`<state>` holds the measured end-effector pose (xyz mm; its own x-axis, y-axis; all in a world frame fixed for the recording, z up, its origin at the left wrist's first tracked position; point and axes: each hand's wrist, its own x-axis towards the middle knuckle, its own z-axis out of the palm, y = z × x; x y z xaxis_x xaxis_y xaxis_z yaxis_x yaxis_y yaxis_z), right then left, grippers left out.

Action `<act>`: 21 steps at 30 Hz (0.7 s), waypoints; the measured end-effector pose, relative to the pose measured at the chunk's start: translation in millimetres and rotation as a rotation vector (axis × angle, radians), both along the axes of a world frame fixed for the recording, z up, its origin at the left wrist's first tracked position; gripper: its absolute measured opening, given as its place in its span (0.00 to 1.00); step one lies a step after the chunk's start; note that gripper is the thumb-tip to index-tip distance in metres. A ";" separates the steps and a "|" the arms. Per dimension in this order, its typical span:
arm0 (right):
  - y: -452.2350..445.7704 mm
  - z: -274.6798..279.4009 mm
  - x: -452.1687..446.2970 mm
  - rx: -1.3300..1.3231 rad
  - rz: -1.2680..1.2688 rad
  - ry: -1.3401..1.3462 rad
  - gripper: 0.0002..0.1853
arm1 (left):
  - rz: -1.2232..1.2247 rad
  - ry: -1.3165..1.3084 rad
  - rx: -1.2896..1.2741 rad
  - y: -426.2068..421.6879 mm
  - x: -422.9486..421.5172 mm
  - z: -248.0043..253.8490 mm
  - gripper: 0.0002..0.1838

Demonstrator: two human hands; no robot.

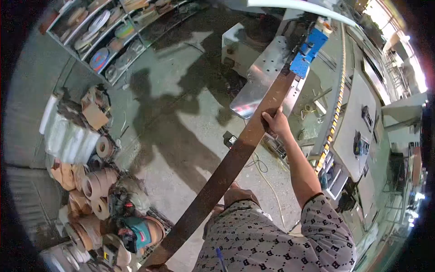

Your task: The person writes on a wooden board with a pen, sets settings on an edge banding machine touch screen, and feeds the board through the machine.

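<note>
A long, narrow dark brown board (217, 181) slants across the view from the bottom left to the upper right. Its far end lies at a blue machine unit (304, 59), over a shiny metal plate (259, 84) with holes. My right hand (278, 123) grips the board's right edge, thumb on top and the other fingers mostly hidden beneath. At the bottom edge of the view, my left hand (157, 268) holds the board's near end; only a small, dark part of that hand shows.
Rolls of edging tape (96, 183) and a teal bag or box (137, 233) crowd the floor at left. Shelves (102, 36) with more rolls stand upper left. A roller conveyor edge (334, 122) runs along the right. A pale cable (273, 195) crosses the floor.
</note>
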<state>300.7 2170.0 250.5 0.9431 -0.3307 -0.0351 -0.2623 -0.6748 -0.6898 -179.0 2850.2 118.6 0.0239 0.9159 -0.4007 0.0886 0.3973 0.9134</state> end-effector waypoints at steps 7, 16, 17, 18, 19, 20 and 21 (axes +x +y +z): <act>6.6 25.0 12.4 0.007 -0.007 0.126 0.45 | 0.017 0.008 0.007 -36.9 30.0 -2.2 0.36; -32.6 2.1 45.5 -0.072 0.016 0.111 0.35 | 0.056 -0.011 0.005 -58.9 26.6 -13.9 0.38; -37.6 2.9 50.0 -0.068 0.030 0.078 0.33 | 0.056 -0.014 0.004 -61.0 23.5 -16.5 0.38; -42.7 3.2 54.4 -0.062 0.042 0.044 0.32 | 0.059 -0.023 0.000 -61.9 19.9 -18.8 0.38; -51.8 -5.4 59.5 -0.033 0.044 -0.044 0.27 | 0.060 -0.034 0.001 -62.4 14.1 -18.4 0.38; -61.5 -9.9 65.7 -0.041 0.054 -0.055 0.27 | 0.059 -0.045 0.004 -63.8 8.0 -17.1 0.38; -72.3 -12.6 73.6 -0.047 0.063 -0.066 0.26 | 0.062 -0.060 0.012 -64.2 0.3 -16.9 0.38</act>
